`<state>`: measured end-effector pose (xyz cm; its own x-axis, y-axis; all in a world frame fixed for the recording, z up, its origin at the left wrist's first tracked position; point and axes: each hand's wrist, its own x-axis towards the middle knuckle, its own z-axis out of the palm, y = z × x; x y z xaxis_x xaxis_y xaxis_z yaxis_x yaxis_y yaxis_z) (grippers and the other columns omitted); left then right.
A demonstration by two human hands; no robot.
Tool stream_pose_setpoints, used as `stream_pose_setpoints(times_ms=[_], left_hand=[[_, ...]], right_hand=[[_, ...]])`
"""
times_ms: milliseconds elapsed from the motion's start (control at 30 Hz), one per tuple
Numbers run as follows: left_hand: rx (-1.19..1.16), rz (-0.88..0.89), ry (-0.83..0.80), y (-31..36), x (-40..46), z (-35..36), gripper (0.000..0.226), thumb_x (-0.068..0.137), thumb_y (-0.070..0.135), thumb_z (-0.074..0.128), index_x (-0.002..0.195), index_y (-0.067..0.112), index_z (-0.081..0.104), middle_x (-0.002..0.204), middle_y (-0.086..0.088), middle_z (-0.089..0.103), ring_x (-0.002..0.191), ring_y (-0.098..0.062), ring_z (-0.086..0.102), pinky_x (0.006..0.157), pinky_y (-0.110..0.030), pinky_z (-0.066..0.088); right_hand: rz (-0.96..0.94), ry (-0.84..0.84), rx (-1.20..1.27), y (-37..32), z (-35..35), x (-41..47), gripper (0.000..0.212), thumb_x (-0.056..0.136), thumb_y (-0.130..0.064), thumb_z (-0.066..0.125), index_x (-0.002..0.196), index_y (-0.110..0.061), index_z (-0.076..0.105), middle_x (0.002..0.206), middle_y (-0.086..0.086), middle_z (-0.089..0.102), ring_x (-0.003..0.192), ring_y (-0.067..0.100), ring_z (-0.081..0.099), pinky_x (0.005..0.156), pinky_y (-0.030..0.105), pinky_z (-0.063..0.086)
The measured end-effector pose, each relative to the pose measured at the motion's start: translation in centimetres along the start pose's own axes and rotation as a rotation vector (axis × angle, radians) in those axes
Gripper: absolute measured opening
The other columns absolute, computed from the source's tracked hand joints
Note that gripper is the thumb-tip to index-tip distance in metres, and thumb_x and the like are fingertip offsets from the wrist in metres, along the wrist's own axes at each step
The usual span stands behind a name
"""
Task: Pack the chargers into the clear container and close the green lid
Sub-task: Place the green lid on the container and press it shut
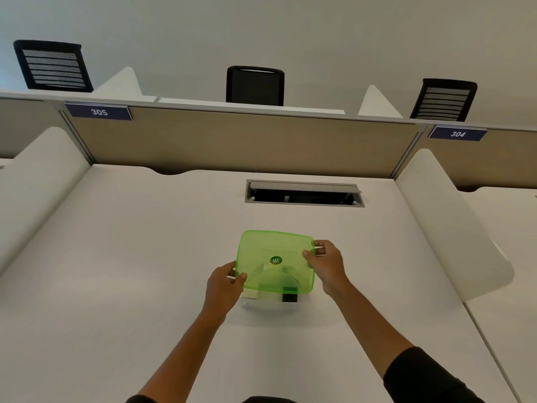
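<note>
A translucent green lid with a round logo sticker is held tilted over the clear container, which rests on the white desk. My left hand grips the lid's near left corner. My right hand grips its right edge. Through and below the lid I see chargers inside the container: a white one and a black one. Most of the container is hidden by the lid.
The white desk spreads around the container. An open cable hatch sits behind it. White side dividers and a beige back partition enclose the desk. Black chairs stand beyond the partition.
</note>
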<state>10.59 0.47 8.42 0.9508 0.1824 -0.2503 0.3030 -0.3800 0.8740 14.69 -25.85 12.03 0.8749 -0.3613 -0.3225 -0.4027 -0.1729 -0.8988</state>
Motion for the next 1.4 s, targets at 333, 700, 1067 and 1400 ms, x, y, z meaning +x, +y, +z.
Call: stream_pose_setpoints(times_ms=[333,700,1067,1400], left_hand=[[0.246,0.059,-0.011,-1.0,0.1,0.7,0.029,0.099,0.025,0.07,0.125,0.015,0.078,0.109,-0.016,0.068,0.086,-0.027,0.072,0.084,-0.038,0.058],[0.265,0.04,0.024,-2.9,-0.1,0.9,0.052,0.1,0.031,0.072,0.149,0.018,0.062,0.119,-0.01,0.057,0.098,-0.024,0.066,0.097,-0.039,0.055],[0.09,0.002,-0.006,-3.2,-0.1,0.7,0.052,0.098,0.024,0.076,0.148,0.019,0.062,0.123,-0.013,0.057,0.097,-0.026,0.069,0.09,-0.037,0.057],[-0.053,-0.085,-0.041,-2.2,2.1,1.2,0.044,0.101,0.021,0.071,0.143,0.01,0.065,0.127,-0.013,0.069,0.097,-0.024,0.072,0.078,-0.029,0.056]], right_hand=[[-0.008,-0.03,-0.263,1.7,0.2,0.2,0.037,0.088,-0.014,0.083,0.121,-0.001,0.074,0.116,0.014,0.075,0.101,0.025,0.068,0.087,0.034,0.056],[0.017,-0.057,-0.292,2.3,0.6,0.1,0.039,0.087,-0.015,0.086,0.121,0.0,0.075,0.116,0.016,0.076,0.104,0.029,0.072,0.087,0.033,0.057],[-0.001,-0.035,-0.331,2.7,0.9,-0.7,0.04,0.089,-0.021,0.084,0.123,-0.002,0.073,0.116,0.014,0.074,0.11,0.03,0.07,0.097,0.042,0.059],[0.038,-0.06,-0.321,2.5,1.0,-0.4,0.042,0.089,-0.023,0.083,0.125,-0.005,0.071,0.12,0.012,0.072,0.113,0.029,0.069,0.1,0.044,0.059]])
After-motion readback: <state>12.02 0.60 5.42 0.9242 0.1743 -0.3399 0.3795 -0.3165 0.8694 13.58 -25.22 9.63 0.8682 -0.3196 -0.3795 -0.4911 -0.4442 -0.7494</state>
